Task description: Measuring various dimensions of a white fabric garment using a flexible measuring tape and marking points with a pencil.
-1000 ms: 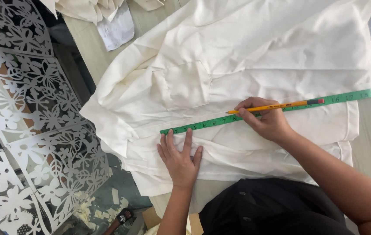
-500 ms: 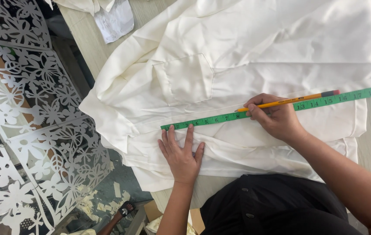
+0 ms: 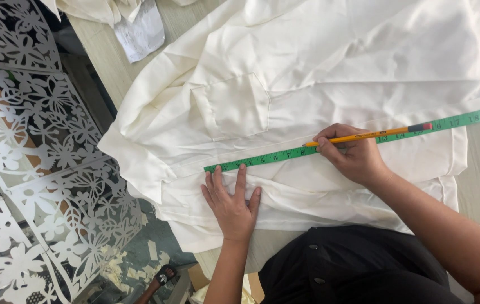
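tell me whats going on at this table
A person has a cream cotton shirt spread flat on a pale wooden table. The left hand presses the fabric down beside a green measuring tape laid across it. The right hand holds a yellow pencil, its tip at the tape's edge.

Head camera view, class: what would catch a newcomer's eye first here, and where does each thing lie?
A cream garment covers the table, a green tape measure stretched across it. The right hand holds a yellow pencil against the tape, while the left hand lies flat on the cloth. White cut-out floral panels fill the left.
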